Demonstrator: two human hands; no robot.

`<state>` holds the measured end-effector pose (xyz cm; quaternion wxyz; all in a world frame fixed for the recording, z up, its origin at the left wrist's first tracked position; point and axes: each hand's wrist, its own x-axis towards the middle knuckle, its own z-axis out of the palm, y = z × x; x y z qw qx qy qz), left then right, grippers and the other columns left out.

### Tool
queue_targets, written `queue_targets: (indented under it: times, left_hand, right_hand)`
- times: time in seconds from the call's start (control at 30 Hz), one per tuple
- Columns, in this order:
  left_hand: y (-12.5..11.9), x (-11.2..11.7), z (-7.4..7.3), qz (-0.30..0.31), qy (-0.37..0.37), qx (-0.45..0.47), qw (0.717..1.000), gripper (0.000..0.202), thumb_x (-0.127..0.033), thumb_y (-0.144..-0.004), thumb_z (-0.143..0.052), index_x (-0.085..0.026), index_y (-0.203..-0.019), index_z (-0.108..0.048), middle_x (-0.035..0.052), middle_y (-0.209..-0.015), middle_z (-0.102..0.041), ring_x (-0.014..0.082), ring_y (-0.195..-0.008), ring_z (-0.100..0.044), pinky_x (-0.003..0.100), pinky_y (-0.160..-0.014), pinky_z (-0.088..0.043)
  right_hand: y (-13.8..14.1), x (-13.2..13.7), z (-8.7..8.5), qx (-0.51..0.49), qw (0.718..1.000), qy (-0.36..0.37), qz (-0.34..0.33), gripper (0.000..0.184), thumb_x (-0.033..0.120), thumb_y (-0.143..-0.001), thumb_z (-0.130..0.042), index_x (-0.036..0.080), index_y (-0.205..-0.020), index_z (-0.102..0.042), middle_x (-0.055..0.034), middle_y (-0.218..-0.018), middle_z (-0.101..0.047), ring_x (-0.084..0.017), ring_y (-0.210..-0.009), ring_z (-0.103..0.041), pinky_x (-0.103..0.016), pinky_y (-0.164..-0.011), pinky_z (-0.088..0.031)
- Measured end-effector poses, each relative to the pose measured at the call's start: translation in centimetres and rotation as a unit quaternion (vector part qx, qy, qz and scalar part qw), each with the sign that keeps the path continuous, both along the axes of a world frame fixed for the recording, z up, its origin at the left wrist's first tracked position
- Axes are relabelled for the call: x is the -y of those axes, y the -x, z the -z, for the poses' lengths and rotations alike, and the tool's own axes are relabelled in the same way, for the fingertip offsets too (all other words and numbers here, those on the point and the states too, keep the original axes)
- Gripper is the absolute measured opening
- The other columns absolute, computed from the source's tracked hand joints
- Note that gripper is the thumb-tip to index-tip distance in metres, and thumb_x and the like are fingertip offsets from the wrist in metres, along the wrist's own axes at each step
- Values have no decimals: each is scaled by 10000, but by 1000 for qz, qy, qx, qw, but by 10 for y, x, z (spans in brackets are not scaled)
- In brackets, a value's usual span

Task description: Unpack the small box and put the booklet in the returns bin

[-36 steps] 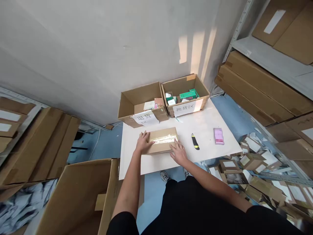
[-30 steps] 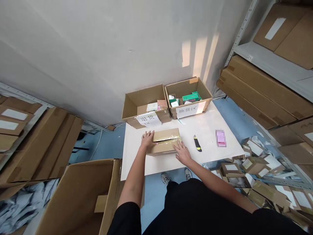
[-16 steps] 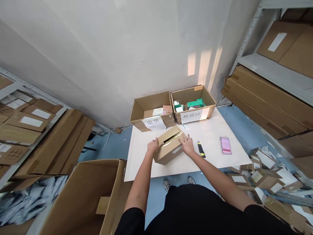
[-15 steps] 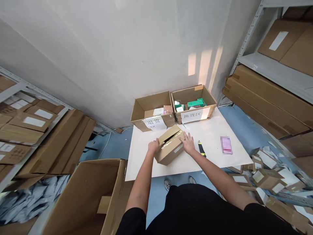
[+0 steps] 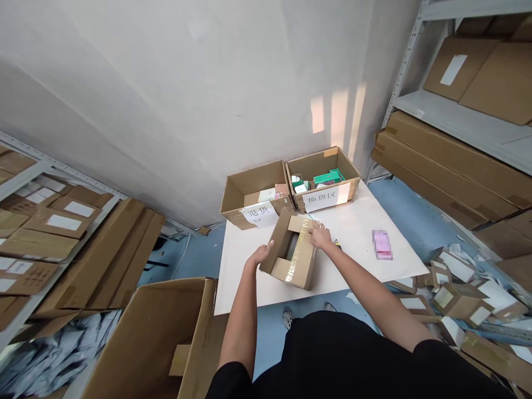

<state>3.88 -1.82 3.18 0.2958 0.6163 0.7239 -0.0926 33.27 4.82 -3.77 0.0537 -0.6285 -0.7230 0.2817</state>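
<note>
A small cardboard box (image 5: pixel 308 265) stands tilted in my view on the white table, its left long flap raised and strips of clear tape along the right one. Through the gap between the flaps something dark and glossy shows inside, too little to name. My left hand (image 5: pixel 261 254) holds the raised left flap, thumb at its edge. On the far right edge my right hand (image 5: pixel 321 236) grips the other flap with curled fingers. A utility knife (image 5: pixel 337 244) lies just right of that hand, mostly hidden by my forearm.
Two labelled open cartons, a left one (image 5: pixel 233 216) and a right one (image 5: pixel 353 191), hold small product boxes at the table's back. A blurred pink item (image 5: pixel 382 244) lies on the right. A large open carton (image 5: pixel 141 332) stands lower left; loaded shelves (image 5: pixel 453 119) flank the table.
The box's left flap has swung up and outward, widening the gap. The box has turned more upright in view, and my right forearm now covers most of the utility knife.
</note>
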Motion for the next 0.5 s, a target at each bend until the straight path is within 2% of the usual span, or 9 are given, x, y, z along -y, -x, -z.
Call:
queue_targets:
  times: [0.07,0.1,0.2,0.27,0.37,0.43,0.5]
  left_hand:
    - [-3,10,1,-10,-6,5,1000,858,-677,-1039,-133,-91,-1134,-751,186,-1188,-785,290,-1049,-754,321,-812,-547]
    - [-8,15,2,-13,-12,3,1000,833,-665,-1043,-151,-98,-1118,-757,186,-1170,-789,293,-1051,-753,327,-826,-545]
    - [-28,27,11,-21,-38,-12,999,718,-612,-1050,-238,-128,-1114,-764,204,-1188,-777,318,-1133,-725,362,-909,-523]
    - [-42,32,16,-34,-54,-29,998,676,-578,-1052,-260,-133,-1133,-763,233,-1209,-761,342,-1179,-704,399,-941,-510]
    - [-53,37,22,-58,-71,-43,995,673,-551,-1057,-242,-135,-1143,-764,256,-1204,-753,367,-1182,-699,438,-941,-506]
    - [-53,38,24,-72,-78,-39,994,662,-546,-1057,-253,-136,-1139,-767,256,-1197,-754,377,-1169,-702,452,-939,-507]
    - [-48,37,25,-87,-81,-31,992,648,-546,-1055,-279,-128,-1132,-768,263,-1202,-751,389,-1166,-699,462,-939,-508]
  right_hand:
    - [8,7,1,-5,1000,-2,9,460,425,-990,-536,305,-1409,-684,-36,-1760,-226,-409,-1527,-297,-595,-1174,-331]
    - [15,13,3,-7,1000,-2,17,558,506,-973,-561,277,-1478,-623,-69,-1769,-185,-422,-1544,-264,-607,-1193,-295]
    - [47,30,10,-10,998,3,61,1058,676,-800,-725,169,-1651,-353,-178,-1774,-17,-484,-1581,-131,-635,-1225,-201]
    - [65,38,15,-31,994,4,104,1231,669,-717,-790,162,-1687,-228,-191,-1767,78,-504,-1588,-70,-636,-1219,-212]
    - [73,40,20,-85,984,9,159,1209,576,-704,-799,191,-1690,-216,-166,-1769,99,-492,-1595,-63,-603,-1201,-283]
    - [67,38,22,-124,977,-1,173,1155,513,-728,-763,182,-1691,-217,-168,-1774,25,-458,-1603,-93,-573,-1213,-289]
    - [57,36,23,-162,973,-31,160,1095,444,-771,-700,174,-1701,-188,-167,-1768,-105,-399,-1604,-170,-517,-1228,-294]
